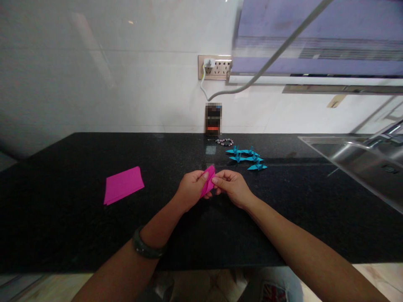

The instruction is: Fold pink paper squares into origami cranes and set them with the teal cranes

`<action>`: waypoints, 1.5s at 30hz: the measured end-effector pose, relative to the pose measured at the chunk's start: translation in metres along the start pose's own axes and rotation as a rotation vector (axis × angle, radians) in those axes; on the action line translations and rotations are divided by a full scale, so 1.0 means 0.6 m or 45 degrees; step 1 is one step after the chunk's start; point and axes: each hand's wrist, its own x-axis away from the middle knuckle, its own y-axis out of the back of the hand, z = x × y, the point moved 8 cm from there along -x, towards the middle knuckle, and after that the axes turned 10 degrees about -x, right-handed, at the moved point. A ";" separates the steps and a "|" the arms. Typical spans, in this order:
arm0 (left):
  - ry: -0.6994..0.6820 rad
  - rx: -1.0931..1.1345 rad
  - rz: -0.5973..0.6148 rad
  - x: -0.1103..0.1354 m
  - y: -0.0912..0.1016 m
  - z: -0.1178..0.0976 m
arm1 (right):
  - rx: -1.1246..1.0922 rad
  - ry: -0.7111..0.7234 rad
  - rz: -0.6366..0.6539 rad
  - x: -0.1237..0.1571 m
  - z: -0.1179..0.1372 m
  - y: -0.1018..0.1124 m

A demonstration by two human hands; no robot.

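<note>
A folded piece of pink paper (209, 181) is held between both hands above the dark countertop. My left hand (191, 189) grips its left side, the thumb lying on top of the folded layers. At its right edge, my right hand (233, 187) pinches the paper between thumb and fingers. The lower fingers of both hands are partly hidden behind it. To the left lies a stack of pink paper sheets (124, 185). Several blue origami cranes (248, 157) stand in a group beyond my right hand.
A beaded bracelet (224, 142) lies near the wall, beside a blurred-out device (213, 119) standing upright. A cable (248, 84) hangs from the upper right past the wall socket (215, 67). The sink (362, 163) is at the right. The counter (78, 235) ends close to my body.
</note>
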 end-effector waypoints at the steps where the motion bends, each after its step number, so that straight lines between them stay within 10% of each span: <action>1: -0.005 -0.002 0.007 0.001 -0.001 -0.002 | -0.015 -0.007 -0.003 0.000 -0.001 0.000; 21: 0.095 0.212 0.077 0.006 -0.013 -0.003 | 0.137 0.041 -0.159 0.002 0.009 0.011; 31: -0.128 -0.251 -0.025 0.003 0.005 -0.006 | 0.355 0.217 -0.103 0.003 0.034 0.005; 37: -0.098 -0.015 -0.229 0.000 0.030 -0.008 | -0.028 -0.062 -0.181 0.003 0.006 0.011; 45: -0.099 0.192 -0.054 0.000 0.015 -0.017 | -0.295 -0.360 0.110 0.022 -0.018 -0.038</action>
